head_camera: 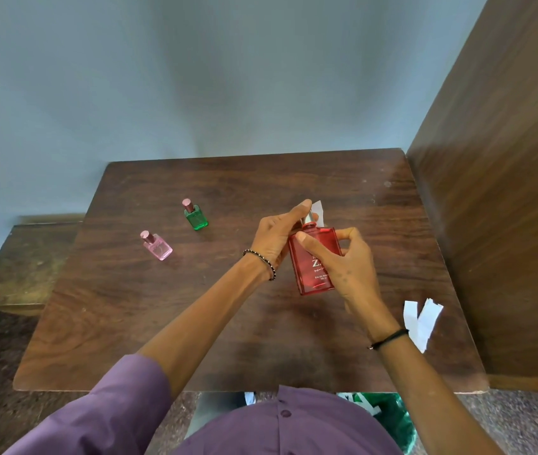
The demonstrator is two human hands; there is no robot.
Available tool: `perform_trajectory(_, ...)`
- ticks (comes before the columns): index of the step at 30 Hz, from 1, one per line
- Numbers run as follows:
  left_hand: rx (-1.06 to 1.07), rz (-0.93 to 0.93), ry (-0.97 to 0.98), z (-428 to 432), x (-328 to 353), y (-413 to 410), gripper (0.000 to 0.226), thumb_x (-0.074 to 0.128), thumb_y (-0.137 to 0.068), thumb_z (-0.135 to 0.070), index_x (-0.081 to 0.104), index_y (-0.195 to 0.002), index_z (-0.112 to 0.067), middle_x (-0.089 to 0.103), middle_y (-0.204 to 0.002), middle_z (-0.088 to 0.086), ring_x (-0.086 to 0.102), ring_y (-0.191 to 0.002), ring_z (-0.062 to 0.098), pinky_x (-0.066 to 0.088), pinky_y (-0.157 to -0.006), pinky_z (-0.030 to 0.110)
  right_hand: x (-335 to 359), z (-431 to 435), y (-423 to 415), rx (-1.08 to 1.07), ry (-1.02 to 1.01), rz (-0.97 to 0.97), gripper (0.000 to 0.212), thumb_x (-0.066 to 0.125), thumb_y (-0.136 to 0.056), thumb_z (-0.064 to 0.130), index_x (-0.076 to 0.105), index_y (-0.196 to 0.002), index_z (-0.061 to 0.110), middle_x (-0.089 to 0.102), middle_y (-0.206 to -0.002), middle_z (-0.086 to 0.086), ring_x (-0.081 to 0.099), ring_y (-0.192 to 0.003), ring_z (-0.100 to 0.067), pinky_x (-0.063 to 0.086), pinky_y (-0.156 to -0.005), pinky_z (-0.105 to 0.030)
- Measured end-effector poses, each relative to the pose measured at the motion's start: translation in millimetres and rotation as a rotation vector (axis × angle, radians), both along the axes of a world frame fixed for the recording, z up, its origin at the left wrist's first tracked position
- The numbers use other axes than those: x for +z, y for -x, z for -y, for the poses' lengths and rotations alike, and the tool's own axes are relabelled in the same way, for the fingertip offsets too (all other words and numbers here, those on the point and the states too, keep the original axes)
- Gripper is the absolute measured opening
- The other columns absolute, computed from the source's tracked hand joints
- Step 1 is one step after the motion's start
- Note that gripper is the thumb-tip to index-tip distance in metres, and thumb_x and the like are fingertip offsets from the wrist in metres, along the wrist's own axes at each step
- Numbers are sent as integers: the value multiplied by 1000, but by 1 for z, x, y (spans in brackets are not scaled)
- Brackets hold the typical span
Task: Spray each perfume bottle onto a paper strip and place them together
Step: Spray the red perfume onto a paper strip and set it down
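The right hand point(348, 264) wraps the body of the red perfume bottle point(314, 261), thumb across its front face and fingers curled behind its right edge, holding it upright above the wooden table point(195, 323). The left hand point(280, 236) closes on the top of the same bottle, its forefinger laid over the silver spray head point(308, 220) and the other fingers tucked against the bottle's left shoulder. A white paper strip point(319, 211) pokes up just behind the spray head, close against the left fingertips; which hand pinches it cannot be told, since its lower part is hidden behind the bottle and fingers.

A beaded bracelet point(262, 262) circles the left wrist, a thin black band point(389, 338) the right; purple sleeves point(113, 408) are rolled back above the forearms.

Left of the red bottle and well apart from it, a small green bottle point(196, 216) stands on the table with its dark pink cap on. Farther left of the red bottle and slightly nearer the person stands a small pink bottle point(157, 247), also capped. To the right of the red bottle and nearer the person, two more paper strips point(420, 321) lie crossed on the table near its right edge, beside a tall wooden panel point(507, 192)
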State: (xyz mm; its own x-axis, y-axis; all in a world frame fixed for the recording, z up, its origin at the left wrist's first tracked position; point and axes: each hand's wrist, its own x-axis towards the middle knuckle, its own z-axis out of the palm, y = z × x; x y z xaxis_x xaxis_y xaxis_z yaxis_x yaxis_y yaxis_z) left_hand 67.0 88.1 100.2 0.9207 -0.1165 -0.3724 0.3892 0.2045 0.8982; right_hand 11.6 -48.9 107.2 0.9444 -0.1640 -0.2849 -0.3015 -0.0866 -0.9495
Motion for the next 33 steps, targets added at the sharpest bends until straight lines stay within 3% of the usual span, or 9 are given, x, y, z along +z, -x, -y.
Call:
perform_trajectory(2,-9,20,-13,-1,-1,-1,34,71,-89,-39,79,-81,-7,77,-80,8,71,-70,17,59,-69,31,-1,0,-3,-3,-74,-16,65,92,-58,60,57,-103,26,78,-82,4,78,-72,-9,60,-56,-25)
perform_trajectory(5,-17,56,-71,-1,-6,-2,41,71,-88,-43,78,-85,-2,74,-72,5,68,-67,15,56,-70,27,-4,0,-8,-4,-141,-47,61,94,-63,50,58,-104,22,79,-88,-4,78,-70,-12,57,-53,-23)
perform_trajectory(10,-16,38,-112,-4,-10,-7,45,73,-81,-54,81,-82,-10,75,-78,12,70,-74,18,58,-78,34,-11,-1,-16,40,-140,-35,59,92,-67,49,56,-105,21,77,-94,-6,78,-72,-12,57,-54,-22)
perform_trajectory(13,-24,34,-153,-8,-13,-16,68,74,-75,-64,77,-92,2,71,-91,28,66,-80,28,58,-89,44,-15,1,-25,91,-110,-22,61,90,-66,53,55,-105,23,76,-95,-3,78,-74,-10,57,-55,-20)
perform_trajectory(15,30,-3,-154,-10,-18,-24,88,73,-71,-70,69,-98,14,69,-93,24,63,-83,29,55,-85,41,-18,2,-33,130,-85,-16,64,89,-65,59,54,-107,25,76,-97,-3,78,-77,-10,59,-57,-22)
perform_trajectory(18,115,-93,-99,-16,-27,-35,54,64,-88,-58,77,-92,-6,79,-94,5,74,-89,18,58,-79,29,-26,2,-46,167,-64,-18,69,88,-60,67,55,-108,29,76,-99,0,78,-80,-9,60,-60,-24)
perform_trajectory(22,97,-55,-168,-26,-42,-47,19,69,-93,-14,75,-104,1,75,-103,16,69,-91,19,56,-96,37,-40,3,-63,193,-31,-24,68,87,-59,69,63,-108,29,78,-101,1,78,-86,-13,63,-68,-30)
perform_trajectory(26,74,-7,-259,-41,-58,-64,21,66,-90,6,69,-111,8,72,-93,11,70,-73,6,59,-74,17,-50,2,-86,232,-22,-31,66,91,-58,61,71,-112,28,80,-100,6,77,-91,-12,63,-80,-33)
perform_trajectory(33,82,-129,-315,-69,-89,-103,19,64,-91,9,53,-95,-7,62,-81,8,67,-79,22,62,-69,30,-67,-18,-143,275,84,-16,47,90,-75,37,71,-117,26,78,-104,7,73,-97,-8,61,-86,-31)
